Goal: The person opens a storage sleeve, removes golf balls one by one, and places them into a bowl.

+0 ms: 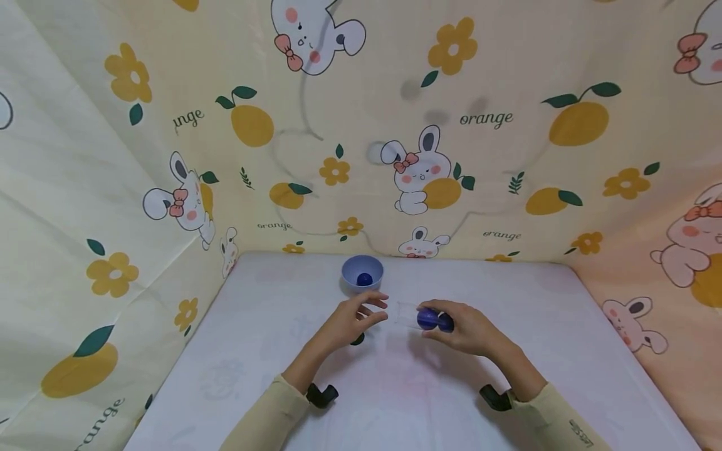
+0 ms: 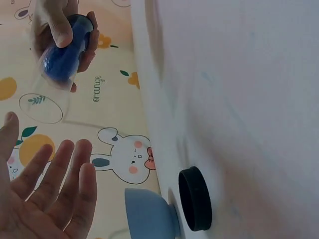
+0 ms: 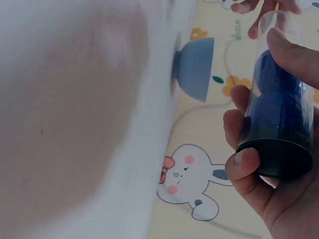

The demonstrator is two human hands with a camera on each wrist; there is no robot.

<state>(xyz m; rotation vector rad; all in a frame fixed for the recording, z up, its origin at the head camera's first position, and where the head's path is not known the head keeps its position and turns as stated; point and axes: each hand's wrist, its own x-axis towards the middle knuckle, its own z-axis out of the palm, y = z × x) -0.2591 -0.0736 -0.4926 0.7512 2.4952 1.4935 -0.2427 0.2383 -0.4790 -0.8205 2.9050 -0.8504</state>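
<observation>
Clear tube [image 1: 407, 315] gripped in our right hand [image 1: 468, 327], two balls [image 1: 427, 319] in, another ball [image 1: 364, 279] awaiting in the bowl [image 3: 195, 69], lid [image 2: 203, 196] off; left hand [image 1: 351, 321] spread, empty.

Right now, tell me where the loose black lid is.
In the head view, the black lid lies on the white table near the middle, partly hidden by the left hand, on the near side of the blue bowl.

White tabletop [image 1: 429, 404]; behind it, cream cloth [image 1: 361, 125] printed with rabbits [image 1: 413, 181], oranges [image 1: 579, 125], yellow flowers [image 1: 464, 47].
</observation>
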